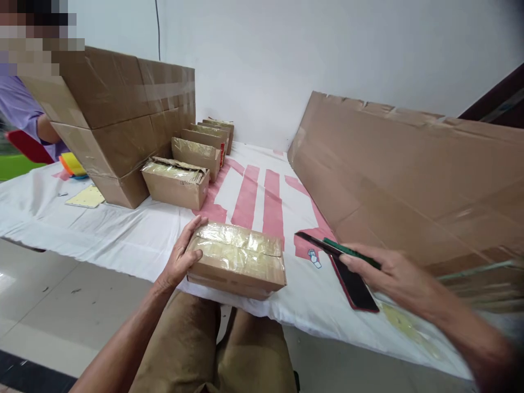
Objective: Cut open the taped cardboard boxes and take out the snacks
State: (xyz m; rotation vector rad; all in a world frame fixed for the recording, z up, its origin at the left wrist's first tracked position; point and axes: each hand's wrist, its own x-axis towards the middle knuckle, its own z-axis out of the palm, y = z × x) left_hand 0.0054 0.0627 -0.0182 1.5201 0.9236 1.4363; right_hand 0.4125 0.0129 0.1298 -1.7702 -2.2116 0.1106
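A small cardboard box (237,273), taped over the top with shiny clear yellowish tape, sits at the table's front edge. My left hand (184,254) grips its left end, thumb on the top face and fingers along the far corner. To the right of the box, my right hand (380,267) is closed around a green utility knife (352,252). Its long dark blade is out, pointing left toward the box but apart from it. Just below the knife lies a dark phone (355,286) with a red edge, partly covered by the blade and hand.
Several small cardboard boxes (176,185) stand in a row at the back left, beside a large stacked carton wall (118,109). A big cardboard sheet or carton (409,180) leans at right. The cloth (272,202) is white and pink. A person in a purple sleeve (20,103) sits at far left.
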